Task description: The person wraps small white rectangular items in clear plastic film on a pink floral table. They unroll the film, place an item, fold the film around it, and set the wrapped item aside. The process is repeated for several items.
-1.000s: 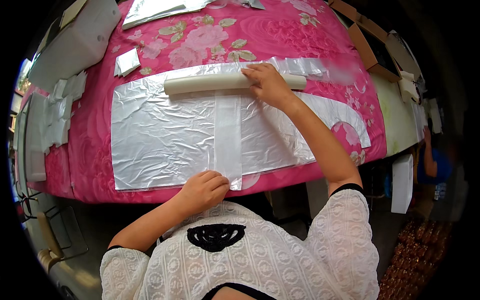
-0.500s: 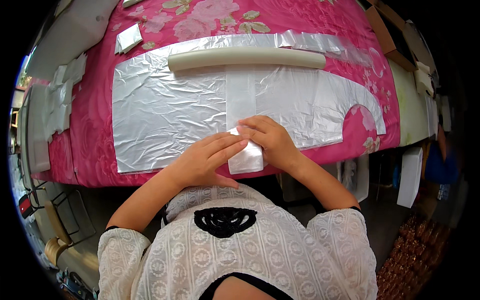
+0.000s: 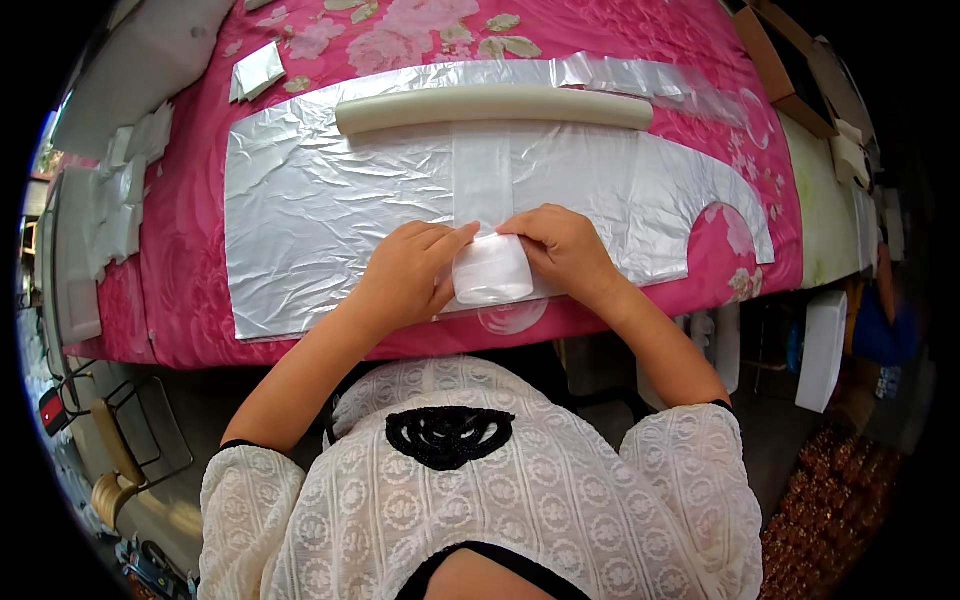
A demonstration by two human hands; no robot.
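Observation:
A narrow, whitish plastic strip (image 3: 482, 175) lies across the middle of a large, thin, silvery plastic sheet (image 3: 330, 220), which has a curved cut-out at its right end. The strip's near end is doubled over into a folded plastic bundle (image 3: 494, 272) close to the table's front edge. My left hand (image 3: 410, 268) grips the bundle's left side, fingertips at its upper corner. On the opposite side, my right hand (image 3: 565, 252) pinches the upper right corner between thumb and fingers. Beyond my hands, a long off-white tube (image 3: 495, 107) rests crosswise on the sheet and strip.
A pink flowered cloth (image 3: 185, 260) covers the table. One folded plastic packet (image 3: 258, 72) lies at the far left, with several more packets (image 3: 124, 215) along the left edge. A cardboard box (image 3: 785, 85) stands at the far right. Below left is a chair (image 3: 118, 450).
The strip's near end has been folded up away from me into a shorter, wider-looking bundle. My hands have moved apart, from meeting over the strip to its two sides.

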